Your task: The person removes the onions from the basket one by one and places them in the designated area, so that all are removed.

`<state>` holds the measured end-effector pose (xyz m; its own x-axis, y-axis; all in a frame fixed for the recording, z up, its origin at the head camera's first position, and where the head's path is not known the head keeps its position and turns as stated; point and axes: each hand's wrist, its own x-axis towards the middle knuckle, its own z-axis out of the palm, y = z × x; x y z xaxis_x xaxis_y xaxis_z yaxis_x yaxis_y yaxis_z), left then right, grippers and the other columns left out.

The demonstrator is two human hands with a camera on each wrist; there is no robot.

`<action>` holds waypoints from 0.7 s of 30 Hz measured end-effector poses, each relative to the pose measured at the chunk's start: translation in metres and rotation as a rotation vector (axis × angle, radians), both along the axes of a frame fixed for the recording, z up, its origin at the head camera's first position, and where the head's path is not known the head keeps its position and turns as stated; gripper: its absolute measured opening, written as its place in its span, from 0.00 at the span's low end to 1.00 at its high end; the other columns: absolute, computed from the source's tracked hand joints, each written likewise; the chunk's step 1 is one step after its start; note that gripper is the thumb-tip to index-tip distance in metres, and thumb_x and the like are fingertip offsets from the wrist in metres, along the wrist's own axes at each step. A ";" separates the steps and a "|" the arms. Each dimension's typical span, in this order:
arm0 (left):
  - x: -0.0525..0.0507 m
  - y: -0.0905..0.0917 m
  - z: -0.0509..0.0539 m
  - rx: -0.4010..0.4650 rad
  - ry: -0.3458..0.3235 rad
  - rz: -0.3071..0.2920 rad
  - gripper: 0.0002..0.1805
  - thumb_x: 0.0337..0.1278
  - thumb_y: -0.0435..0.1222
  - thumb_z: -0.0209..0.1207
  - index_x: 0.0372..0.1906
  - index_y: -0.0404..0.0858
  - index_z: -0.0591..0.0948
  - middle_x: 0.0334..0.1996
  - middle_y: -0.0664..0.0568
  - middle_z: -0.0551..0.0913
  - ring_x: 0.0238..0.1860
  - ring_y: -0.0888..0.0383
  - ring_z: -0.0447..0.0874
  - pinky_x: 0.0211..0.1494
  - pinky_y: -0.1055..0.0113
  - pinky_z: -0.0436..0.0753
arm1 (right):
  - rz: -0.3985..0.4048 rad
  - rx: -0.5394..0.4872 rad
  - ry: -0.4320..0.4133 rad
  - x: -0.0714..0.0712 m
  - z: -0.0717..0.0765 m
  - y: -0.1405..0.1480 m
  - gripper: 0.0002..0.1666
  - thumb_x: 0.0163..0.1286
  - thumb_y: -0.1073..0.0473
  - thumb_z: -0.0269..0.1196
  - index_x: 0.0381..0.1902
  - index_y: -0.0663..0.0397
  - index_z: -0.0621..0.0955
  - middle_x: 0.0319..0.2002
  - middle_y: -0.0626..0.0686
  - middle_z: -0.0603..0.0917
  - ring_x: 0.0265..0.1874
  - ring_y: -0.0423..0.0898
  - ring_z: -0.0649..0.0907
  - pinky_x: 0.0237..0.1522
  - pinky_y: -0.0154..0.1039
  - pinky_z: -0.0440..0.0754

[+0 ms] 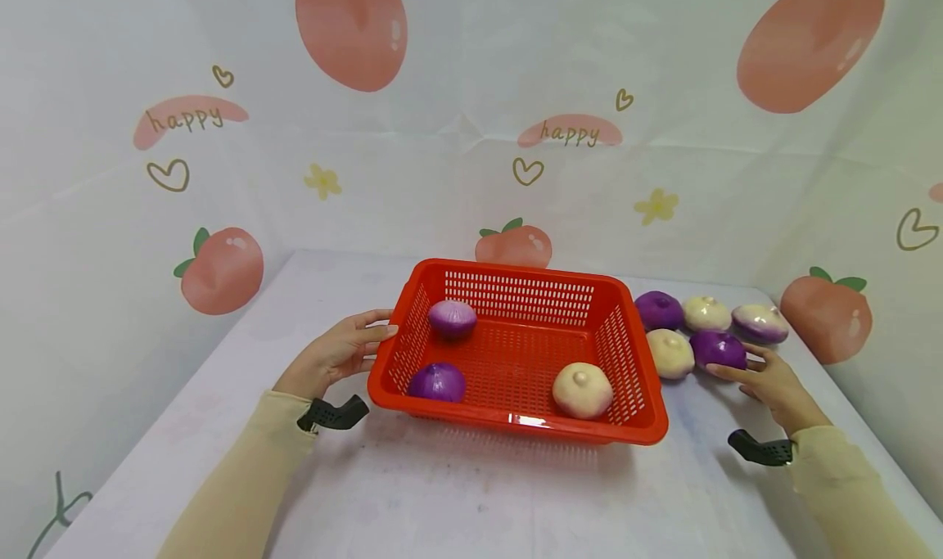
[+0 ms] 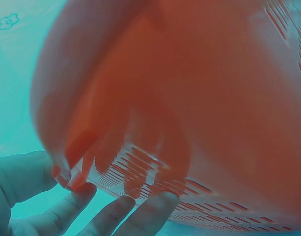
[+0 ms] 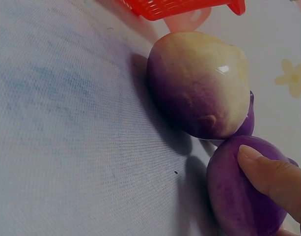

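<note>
Purple bulb (image 1: 718, 351) was found in the right grip (image 1: 773, 383), pinched between thumb and fingers; whether it bore on the tabletop (image 1: 516, 502) could not be confirmed. Left of that grip sat a cream bulb (image 1: 670, 354), and beyond it a rear row of three bulbs (image 1: 706, 313). The left grip (image 1: 342, 354) held the end rim of the red basket (image 1: 471, 412), well apart from the right.

I judged the step in hand to be picking a bulb for loading, as a knobbed bulb (image 1: 582, 389), a dark bulb (image 1: 437, 382) and a lilac bulb (image 1: 453, 318) lay in the basket. The next move appeared to call for a lift clear of the neighbours, then a carry leftward over the rim.

Most right fingers were hidden in the right wrist view, which cut off the held bulb's lower edge. The left wrist view was blurred and colour-shifted.
</note>
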<state>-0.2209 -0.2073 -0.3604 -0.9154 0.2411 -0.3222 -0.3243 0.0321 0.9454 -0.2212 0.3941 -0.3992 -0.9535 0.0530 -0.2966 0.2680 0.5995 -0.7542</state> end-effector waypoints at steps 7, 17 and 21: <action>-0.001 0.001 -0.001 -0.011 0.003 0.006 0.34 0.67 0.41 0.57 0.73 0.36 0.59 0.51 0.50 0.81 0.44 0.58 0.86 0.49 0.56 0.85 | 0.014 0.014 0.002 0.002 0.000 0.001 0.62 0.68 0.39 0.59 0.72 0.75 0.37 0.70 0.79 0.47 0.65 0.71 0.59 0.60 0.54 0.75; -0.001 0.000 -0.002 -0.005 0.003 -0.001 0.34 0.67 0.41 0.57 0.72 0.36 0.59 0.49 0.51 0.82 0.44 0.58 0.86 0.50 0.56 0.85 | -0.019 -0.019 0.015 0.005 0.005 0.001 0.61 0.68 0.40 0.60 0.73 0.73 0.38 0.69 0.79 0.51 0.46 0.42 0.78 0.38 0.25 0.79; -0.001 0.000 -0.003 -0.007 -0.008 0.009 0.35 0.66 0.42 0.58 0.72 0.37 0.59 0.53 0.49 0.80 0.45 0.58 0.86 0.51 0.55 0.84 | -0.037 -0.071 0.107 0.007 0.014 0.003 0.58 0.69 0.44 0.60 0.74 0.72 0.40 0.63 0.70 0.70 0.33 0.19 0.70 0.37 0.23 0.79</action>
